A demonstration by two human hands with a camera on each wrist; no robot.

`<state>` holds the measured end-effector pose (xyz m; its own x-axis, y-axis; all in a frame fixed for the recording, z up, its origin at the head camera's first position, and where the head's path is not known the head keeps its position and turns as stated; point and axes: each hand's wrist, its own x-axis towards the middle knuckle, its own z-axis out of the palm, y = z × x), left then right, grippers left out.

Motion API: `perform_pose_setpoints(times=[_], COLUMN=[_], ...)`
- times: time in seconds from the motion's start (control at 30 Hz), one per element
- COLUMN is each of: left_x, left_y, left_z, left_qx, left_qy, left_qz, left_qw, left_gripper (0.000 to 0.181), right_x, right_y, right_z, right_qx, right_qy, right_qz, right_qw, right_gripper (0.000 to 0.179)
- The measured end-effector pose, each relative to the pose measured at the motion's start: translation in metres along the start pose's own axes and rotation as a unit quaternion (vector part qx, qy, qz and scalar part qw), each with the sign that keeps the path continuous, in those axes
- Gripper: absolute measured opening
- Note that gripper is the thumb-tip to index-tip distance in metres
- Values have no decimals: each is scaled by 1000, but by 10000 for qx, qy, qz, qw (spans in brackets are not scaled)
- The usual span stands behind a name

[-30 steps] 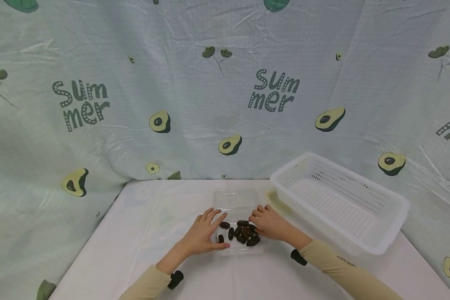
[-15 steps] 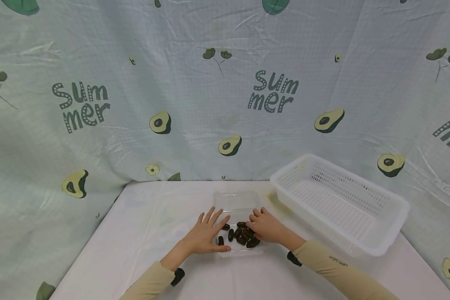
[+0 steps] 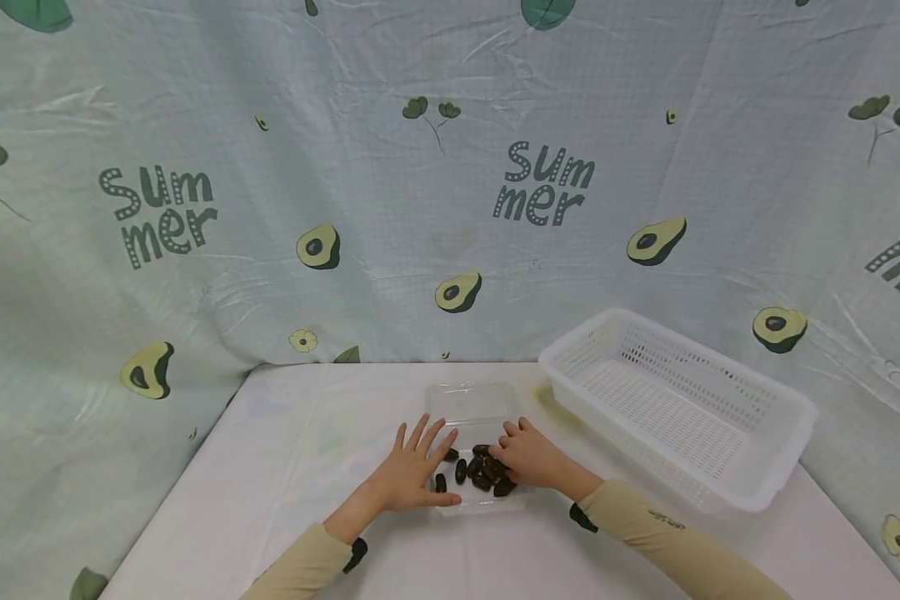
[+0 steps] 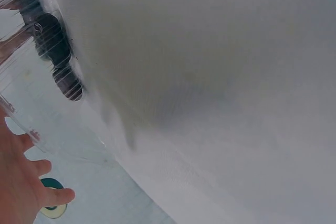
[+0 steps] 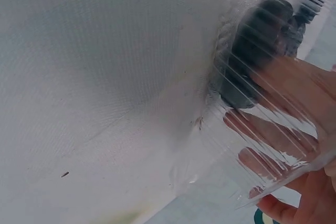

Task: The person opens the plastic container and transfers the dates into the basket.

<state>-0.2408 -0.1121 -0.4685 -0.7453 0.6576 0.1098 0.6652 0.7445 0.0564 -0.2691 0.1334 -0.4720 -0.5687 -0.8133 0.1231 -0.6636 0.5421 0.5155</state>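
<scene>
A clear plastic clamshell box lies on the table with its lid folded back. Several dark brown dates are inside, most of them heaped on the right. My left hand spreads its fingers over the box's left side, thumb at the near rim, partly covering one date. My right hand reaches over the right side with its fingers down among the heaped dates. The right wrist view shows fingers behind the ribbed wall, right against the dark dates; whether they pinch one, I cannot tell.
A large white perforated basket stands at the back right, near the right forearm. Behind the white table hangs a pale curtain printed with avocados. A black strap is at the right wrist.
My right hand has moved slightly left and down into the heap, its fingers closer in over the dates. My left hand has spread its fingers wider and now covers part of the back-left date.
</scene>
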Motion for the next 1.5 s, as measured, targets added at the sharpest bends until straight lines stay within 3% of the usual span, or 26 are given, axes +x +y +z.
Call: perform_pose_setpoints(times=[0.3,0.7,0.93,1.2,1.5], left_x=[1,4,5,4,4], left_y=[-1,-4,-5,-4,-3], left_z=[-3,-8,-11,-8,-8], left_qx=[194,315,419,355,417], left_qy=[-84,-179,-208,-217,-218], left_qz=[0,34,50,14,-21], left_qw=[9998,9993,9989,9991,9989], left_gripper=[93,93,94,96,95], right_x=[6,10,10,4,-8], right_y=[0,3,5,8,16], right_z=[0,-3,-10,-17,-37], right_qx=[110,311,383,48,-176], right_qy=[-212,-78,226,821,1123], right_qz=[108,48,-2,-121,-251], right_qw=[9997,9995,9990,9965,9932], right_gripper=[29,32,28,29,26])
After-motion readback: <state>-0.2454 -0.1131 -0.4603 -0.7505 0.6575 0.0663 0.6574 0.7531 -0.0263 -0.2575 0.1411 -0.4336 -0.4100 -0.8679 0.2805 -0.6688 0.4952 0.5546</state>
